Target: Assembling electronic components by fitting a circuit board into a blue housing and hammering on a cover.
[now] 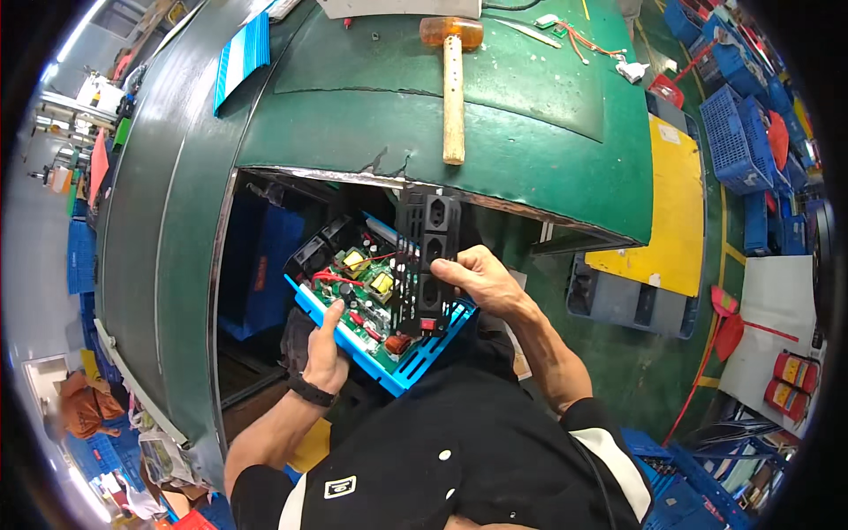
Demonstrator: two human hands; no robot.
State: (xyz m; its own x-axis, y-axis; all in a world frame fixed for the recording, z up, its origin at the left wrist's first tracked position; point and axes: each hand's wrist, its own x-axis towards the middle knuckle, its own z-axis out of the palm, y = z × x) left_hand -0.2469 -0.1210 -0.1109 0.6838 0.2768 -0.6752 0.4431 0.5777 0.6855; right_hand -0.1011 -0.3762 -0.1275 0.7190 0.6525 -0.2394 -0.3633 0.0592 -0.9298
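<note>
A blue metal casing (415,364) sits tilted over my lap, just below the bench edge. Inside it lies a green circuit board (364,296) with yellow transformers, red wires and a black fan at its far-left end. My left hand (327,353) grips the casing's near-left side, thumb over the rim. My right hand (481,281) pinches a black end panel (428,265) with several sockets and a red switch near its lower end. The panel stands over the right part of the board. Fingers behind the panel and under the casing are hidden.
On the green bench (353,132) lie a wooden-handled mallet (453,97), a blue ribbed panel (241,62) and small wired parts (583,44). Below the bench top is a dark opening with a blue bin (265,265). A yellow board (662,208) and blue crates (735,141) stand right.
</note>
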